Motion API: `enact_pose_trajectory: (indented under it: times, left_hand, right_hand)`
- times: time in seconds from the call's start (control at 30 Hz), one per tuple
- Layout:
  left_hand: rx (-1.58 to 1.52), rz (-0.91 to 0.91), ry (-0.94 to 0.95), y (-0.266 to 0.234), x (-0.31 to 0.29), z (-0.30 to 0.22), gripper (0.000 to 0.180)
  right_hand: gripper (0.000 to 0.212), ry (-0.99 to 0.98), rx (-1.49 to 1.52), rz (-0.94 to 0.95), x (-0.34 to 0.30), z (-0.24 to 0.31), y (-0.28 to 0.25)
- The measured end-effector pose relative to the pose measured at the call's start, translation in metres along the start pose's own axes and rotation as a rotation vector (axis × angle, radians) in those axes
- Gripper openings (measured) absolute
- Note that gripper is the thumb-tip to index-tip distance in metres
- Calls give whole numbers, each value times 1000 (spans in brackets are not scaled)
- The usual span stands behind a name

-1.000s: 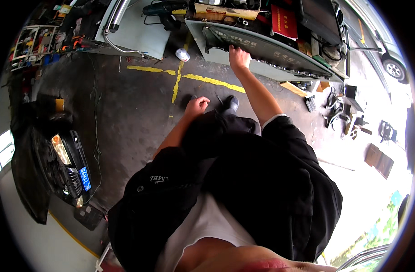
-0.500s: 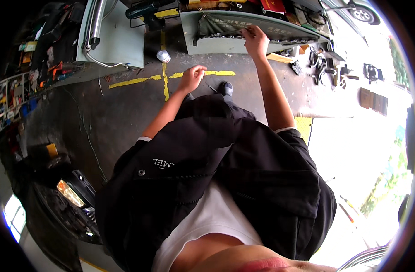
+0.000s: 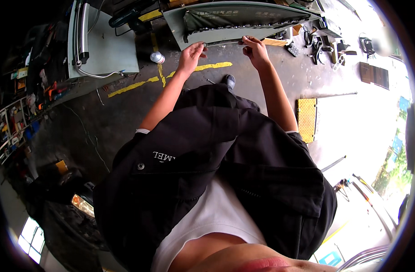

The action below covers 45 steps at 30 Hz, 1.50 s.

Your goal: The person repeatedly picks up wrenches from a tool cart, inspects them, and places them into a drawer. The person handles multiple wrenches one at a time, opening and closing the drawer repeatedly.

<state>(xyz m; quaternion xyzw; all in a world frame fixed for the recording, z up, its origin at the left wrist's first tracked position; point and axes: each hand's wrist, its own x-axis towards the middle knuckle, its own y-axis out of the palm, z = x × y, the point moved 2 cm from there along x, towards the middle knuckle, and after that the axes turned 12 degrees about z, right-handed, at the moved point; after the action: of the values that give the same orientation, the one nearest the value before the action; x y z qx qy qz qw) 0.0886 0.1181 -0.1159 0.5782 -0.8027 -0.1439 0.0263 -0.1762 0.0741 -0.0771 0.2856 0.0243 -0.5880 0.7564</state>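
My left hand (image 3: 192, 58) is raised before the grey metal cabinet (image 3: 175, 22), fingers drawn together around a small dark piece at the fingertips, too small to name. Level with it on the right, my right hand (image 3: 256, 51) pinches a small dark object whose kind I cannot make out. A gap separates the two hands. Beyond them, a dark green cloth sheet (image 3: 234, 13) with pale lettering covers part of the cabinet's grey surface. Along its lower edge runs a row of small dark and shiny pieces.
A white bottle (image 3: 157, 57) stands on the dark floor near yellow tape lines (image 3: 214, 66). At left is a grey cart (image 3: 107, 45) with a metal bar. Assorted parts and a keypad-like device (image 3: 292, 49) lie at right, near a yellow panel (image 3: 306, 120). A car headlight (image 3: 83, 205) shows lower left.
My left hand has moved up and forward, its fingers now at a small dark piece. The right hand has come away from the green sheet, down to the left hand's level. The view has shifted.
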Motion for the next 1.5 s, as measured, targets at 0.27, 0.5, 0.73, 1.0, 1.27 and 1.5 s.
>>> enact_pose_trajectory:
  times: [0.27,0.5,0.73,1.0,1.27,1.5]
  left_hand:
    - [61,49,32,20,21,1,24]
    - [56,71,-21,36,33,13,29]
    - [1154,-87,251,45,86,-1,33]
    - [1588,18,-105,50,155,29,30]
    - [1454,-143,-132,44,138,8,14]
    - [1387,-136,-325,66,122,-15,16]
  right_hand:
    - [15,51,67,80,8,7,-26]
    - [14,72,154,60,17,7,-49]
    - [14,55,93,64,17,3,-86]
    - [14,44,143,-9,-5,5,-116]
    - [13,37,185,-36,-31,-5,-141]
    - [15,29,115,-78,-10,-12,-145]
